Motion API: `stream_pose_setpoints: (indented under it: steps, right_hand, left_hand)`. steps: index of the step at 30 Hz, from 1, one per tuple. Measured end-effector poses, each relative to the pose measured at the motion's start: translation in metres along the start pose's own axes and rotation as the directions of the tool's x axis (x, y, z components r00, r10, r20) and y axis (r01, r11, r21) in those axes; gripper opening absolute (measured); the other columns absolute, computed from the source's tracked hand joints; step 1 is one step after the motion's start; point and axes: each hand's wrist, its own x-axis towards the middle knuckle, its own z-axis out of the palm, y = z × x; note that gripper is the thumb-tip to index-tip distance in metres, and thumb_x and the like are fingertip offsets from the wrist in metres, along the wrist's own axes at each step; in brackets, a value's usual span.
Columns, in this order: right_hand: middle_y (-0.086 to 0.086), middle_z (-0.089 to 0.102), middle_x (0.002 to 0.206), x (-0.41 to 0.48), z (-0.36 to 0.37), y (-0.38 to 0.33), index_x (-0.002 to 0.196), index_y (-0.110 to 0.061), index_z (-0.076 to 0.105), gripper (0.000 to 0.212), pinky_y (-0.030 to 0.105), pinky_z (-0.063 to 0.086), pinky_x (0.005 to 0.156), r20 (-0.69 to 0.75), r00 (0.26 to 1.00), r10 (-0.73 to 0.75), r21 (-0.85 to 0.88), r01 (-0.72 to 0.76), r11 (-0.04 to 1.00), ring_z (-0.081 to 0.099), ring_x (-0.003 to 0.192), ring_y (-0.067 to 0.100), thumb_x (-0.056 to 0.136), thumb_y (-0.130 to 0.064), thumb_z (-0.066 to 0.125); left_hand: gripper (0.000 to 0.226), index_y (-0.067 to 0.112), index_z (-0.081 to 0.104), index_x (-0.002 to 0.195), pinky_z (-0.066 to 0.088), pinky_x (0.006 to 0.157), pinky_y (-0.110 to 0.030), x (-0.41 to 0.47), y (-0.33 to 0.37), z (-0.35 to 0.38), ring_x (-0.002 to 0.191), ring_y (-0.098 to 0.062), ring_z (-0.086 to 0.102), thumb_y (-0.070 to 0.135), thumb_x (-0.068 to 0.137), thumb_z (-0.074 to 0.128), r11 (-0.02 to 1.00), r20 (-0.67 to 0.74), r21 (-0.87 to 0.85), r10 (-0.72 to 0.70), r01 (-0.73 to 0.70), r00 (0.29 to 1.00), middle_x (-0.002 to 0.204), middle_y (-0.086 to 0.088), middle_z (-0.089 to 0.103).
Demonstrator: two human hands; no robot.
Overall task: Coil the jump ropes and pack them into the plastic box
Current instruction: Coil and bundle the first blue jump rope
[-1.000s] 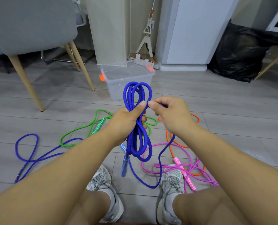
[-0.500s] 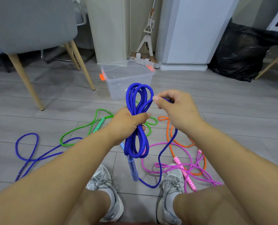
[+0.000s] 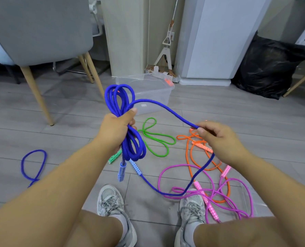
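Head view: the left hand (image 3: 116,125) is clenched around the middle of a bundle of thick blue braided jump rope (image 3: 125,97), its loops standing above the fist and hanging below it, with one blue handle (image 3: 121,172) dangling under the coil. The right hand (image 3: 217,139) pinches the free strand between thumb and fingertips, held out to the side. From there the strand drops to the floor and curves back to a second blue patterned handle (image 3: 135,167) lying between the feet.

Judging by this, the first rope is mostly coiled, with one length left to wind. The clear plastic box with orange latches (image 3: 155,97) sits on the floor just beyond the hands, lid off, and no rope shows inside it. A green rope (image 3: 157,139), an orange rope (image 3: 189,157) and a pink rope (image 3: 237,198) lie loose and tangled, uncoiled. A further blue loop (image 3: 34,164) lies well to the left; whether it is a separate rope I cannot tell.

Grey wood-look floor planks (image 3: 59,136) carry everything. A grey chair on pale wooden legs (image 3: 41,29) stands to the left, a white cabinet (image 3: 219,38) behind, and a black plastic bag (image 3: 265,68) to the right.
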Motion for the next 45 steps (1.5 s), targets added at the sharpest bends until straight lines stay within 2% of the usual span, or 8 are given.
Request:
stream_pose_setpoints:
  steps: [5, 9, 12, 16, 23, 29, 40, 45]
  right_hand:
    - [-0.007, 0.047, 0.072, 0.006, 0.035, -0.026, 0.110, -0.031, 0.060, 0.030, 0.019, 0.038, 0.071, -0.078, 0.996, -0.054, 0.086, 0.060, 0.995, 0.044, 0.069, 0.003, 0.092, -0.009, 0.053]
    - [0.007, 0.058, 0.072, 0.005, 0.055, -0.041, 0.083, -0.025, 0.058, 0.013, 0.029, 0.040, 0.060, -0.051, 0.991, 0.120, 0.314, -0.099, 0.944, 0.047, 0.052, 0.005, 0.087, -0.013, 0.062]
    - [0.010, 0.066, 0.079, -0.002, 0.058, -0.046, 0.080, -0.021, 0.061, 0.007, 0.032, 0.044, 0.063, -0.028, 0.994, 0.103, 0.241, -0.093, 0.966, 0.054, 0.062, 0.014, 0.084, -0.020, 0.067]
    - [0.003, 0.068, 0.080, -0.006, 0.057, -0.052, 0.086, -0.019, 0.066, 0.003, 0.025, 0.048, 0.066, 0.015, 0.998, 0.055, 0.179, -0.057, 0.982, 0.060, 0.071, 0.012, 0.086, -0.021, 0.065]
    - [-0.016, 0.051, 0.041, -0.003, 0.052, -0.050, 0.083, -0.012, 0.069, 0.009, 0.009, 0.034, 0.045, 0.085, 0.993, 0.086, 0.234, -0.104, 0.967, 0.045, 0.040, -0.001, 0.086, -0.019, 0.065]
    - [-0.006, 0.062, 0.061, -0.003, 0.049, -0.043, 0.082, -0.015, 0.066, 0.009, 0.013, 0.039, 0.047, 0.152, 0.985, 0.077, 0.242, -0.113, 0.964, 0.046, 0.043, 0.000, 0.087, -0.021, 0.063]
    - [-0.007, 0.054, 0.053, -0.006, 0.013, 0.036, 0.067, -0.027, 0.063, 0.027, 0.017, 0.036, 0.053, 0.300, 0.939, 0.169, -0.156, -0.127, 0.980, 0.049, 0.054, 0.004, 0.093, -0.026, 0.053]
    - [-0.006, 0.056, 0.061, -0.007, 0.012, 0.063, 0.093, -0.009, 0.064, 0.025, 0.013, 0.034, 0.054, 0.346, 0.887, 0.308, -0.356, -0.179, 0.917, 0.047, 0.052, 0.001, 0.098, -0.025, 0.045]
  left_hand:
    - [0.037, 0.022, 0.052, 0.048, 0.039, 0.059, -0.034, -0.007, -0.013, 0.017, 0.061, -0.024, 0.044, 0.034, 0.078, 0.070, 0.992, 0.067, 0.125, -0.010, 0.001, 0.998, 0.055, -0.003, 0.046]
    - [0.027, 0.010, 0.056, 0.064, 0.043, 0.055, -0.028, -0.013, -0.015, 0.027, 0.056, -0.020, 0.051, 0.022, 0.088, 0.064, 0.992, 0.073, 0.123, 0.026, -0.035, 0.997, 0.059, -0.004, 0.054]
    - [0.021, 0.010, 0.060, 0.071, 0.045, 0.054, -0.026, -0.016, -0.013, 0.029, 0.052, -0.011, 0.055, 0.021, 0.088, 0.063, 0.991, 0.060, 0.121, 0.050, -0.057, 0.997, 0.063, 0.001, 0.061]
    - [0.016, 0.011, 0.064, 0.076, 0.046, 0.055, -0.027, -0.019, -0.013, 0.032, 0.052, -0.009, 0.055, 0.020, 0.089, 0.063, 0.993, 0.071, 0.099, 0.053, -0.060, 0.996, 0.063, 0.000, 0.063]
    - [0.019, -0.003, 0.066, 0.080, 0.049, 0.067, -0.037, -0.025, -0.013, 0.037, 0.062, -0.023, 0.055, 0.015, 0.085, 0.067, 0.979, 0.128, 0.168, 0.091, -0.112, 0.988, 0.064, -0.010, 0.060]
    - [0.026, 0.015, 0.063, 0.064, 0.044, 0.060, -0.032, -0.021, -0.013, 0.037, 0.056, -0.015, 0.048, 0.019, 0.090, 0.061, 0.968, 0.073, 0.216, 0.113, -0.127, 0.991, 0.057, 0.001, 0.055]
    - [0.030, 0.010, 0.055, 0.067, 0.037, 0.055, -0.029, -0.007, -0.008, 0.006, 0.052, -0.017, 0.040, 0.020, 0.095, 0.053, 0.989, -0.088, 0.142, 0.055, -0.042, 0.995, 0.058, -0.004, 0.044]
    - [0.027, 0.011, 0.053, 0.069, 0.037, 0.051, -0.025, -0.005, -0.004, -0.001, 0.050, -0.014, 0.040, 0.018, 0.094, 0.054, 0.994, -0.152, 0.107, 0.052, -0.036, 0.987, 0.062, -0.002, 0.046]
